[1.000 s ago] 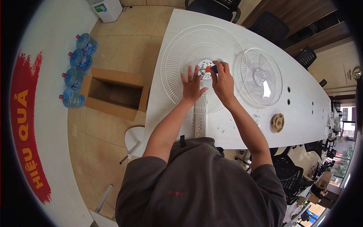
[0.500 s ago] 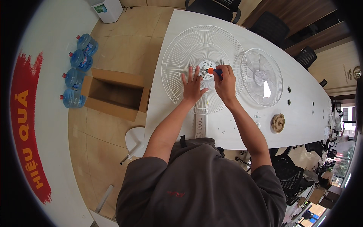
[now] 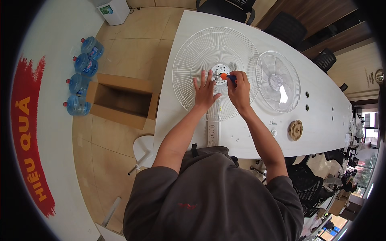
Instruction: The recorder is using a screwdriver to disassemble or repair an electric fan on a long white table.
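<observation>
A round white wire fan grille (image 3: pixel 189 52) lies on the white table (image 3: pixel 245 140). At its centre is a pale hub plate (image 3: pixel 222 81) with holes. My left hand (image 3: pixel 205 89) rests spread on the grille just left of the hub, fingertips beside the screwdriver's tip. My right hand (image 3: pixel 239 90) grips an orange and dark blue screwdriver (image 3: pixel 224 76), which lies nearly sideways with its shaft pointing left into the hub. A clear fan blade inside a white guard (image 3: pixel 277 80) sits to the right. Small screws (image 3: pixel 237 139) and a tan round part (image 3: pixel 295 130) are nearer me.
An open cardboard box (image 3: pixel 120 100) and several blue water jugs (image 3: pixel 86 64) stand on the floor at left. Black chairs (image 3: pixel 225 9) surround the table's far and right sides. A white stool (image 3: pixel 142 146) is beside the near left corner. A white control panel (image 3: pixel 212 132) lies under the grille.
My right hand has shifted slightly down with the screwdriver, its fingers wrapped lower around the handle. My left hand has stayed almost still on the grille.
</observation>
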Motion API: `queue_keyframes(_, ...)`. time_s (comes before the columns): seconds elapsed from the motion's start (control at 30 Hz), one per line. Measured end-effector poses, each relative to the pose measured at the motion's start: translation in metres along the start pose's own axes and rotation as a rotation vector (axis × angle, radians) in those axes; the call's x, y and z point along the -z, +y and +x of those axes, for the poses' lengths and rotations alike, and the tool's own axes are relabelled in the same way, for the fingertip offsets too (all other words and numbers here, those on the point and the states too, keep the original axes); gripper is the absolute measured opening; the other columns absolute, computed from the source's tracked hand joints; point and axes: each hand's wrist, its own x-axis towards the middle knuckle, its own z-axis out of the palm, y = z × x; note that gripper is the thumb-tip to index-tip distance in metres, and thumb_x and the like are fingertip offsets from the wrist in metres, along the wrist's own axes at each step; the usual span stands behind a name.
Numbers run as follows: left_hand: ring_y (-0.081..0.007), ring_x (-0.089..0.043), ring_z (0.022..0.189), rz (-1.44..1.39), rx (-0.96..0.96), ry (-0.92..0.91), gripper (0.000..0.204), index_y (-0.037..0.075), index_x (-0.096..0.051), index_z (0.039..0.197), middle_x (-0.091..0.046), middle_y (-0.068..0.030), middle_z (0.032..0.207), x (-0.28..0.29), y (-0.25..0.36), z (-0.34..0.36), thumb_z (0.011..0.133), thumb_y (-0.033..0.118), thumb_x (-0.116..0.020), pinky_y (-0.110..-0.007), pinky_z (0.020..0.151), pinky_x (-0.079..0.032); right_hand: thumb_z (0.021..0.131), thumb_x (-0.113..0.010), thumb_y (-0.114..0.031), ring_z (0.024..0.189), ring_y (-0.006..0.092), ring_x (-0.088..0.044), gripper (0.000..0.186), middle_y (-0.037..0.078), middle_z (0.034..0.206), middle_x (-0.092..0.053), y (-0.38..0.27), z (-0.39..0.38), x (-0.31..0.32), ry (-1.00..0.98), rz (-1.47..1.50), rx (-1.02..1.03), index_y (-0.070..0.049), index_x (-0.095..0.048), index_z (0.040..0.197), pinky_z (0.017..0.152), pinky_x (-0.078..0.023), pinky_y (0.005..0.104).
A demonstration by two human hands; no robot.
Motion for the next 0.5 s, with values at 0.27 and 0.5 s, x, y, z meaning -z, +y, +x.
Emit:
queue_keyframes(0.27,-0.0360,-0.002,0.152,-0.009,0.007,-0.017,0.060,0.008,-0.056,0.120,-0.013,-0.0086,0.165,0.0026,0.0007,-0.0002,0.078,0.044,-0.077,-0.067,0.116,-0.005,0.087,-0.065,0.003,0.079,0.0333,-0.067,0.019,0.019,0.106,-0.058,0.0005,-0.0038,-0.0041,0.021,0.007,-0.002,0.004,-0.058,0.104,0.062,-0.058,0.0359)
queue_keyframes(0.5,-0.0359,-0.003,0.152,0.002,0.010,-0.013,0.060,0.007,-0.056,0.120,-0.014,-0.0091,0.164,0.0014,0.0001,-0.0001,0.078,0.044,-0.078,-0.068,0.116,-0.006,0.088,-0.065,0.001,0.082,0.0362,-0.067,0.020,0.019,0.109,-0.057,0.0016,-0.0073,-0.0081,0.000,0.002,-0.009,0.003,-0.057,0.106,0.063,-0.059,0.0384)
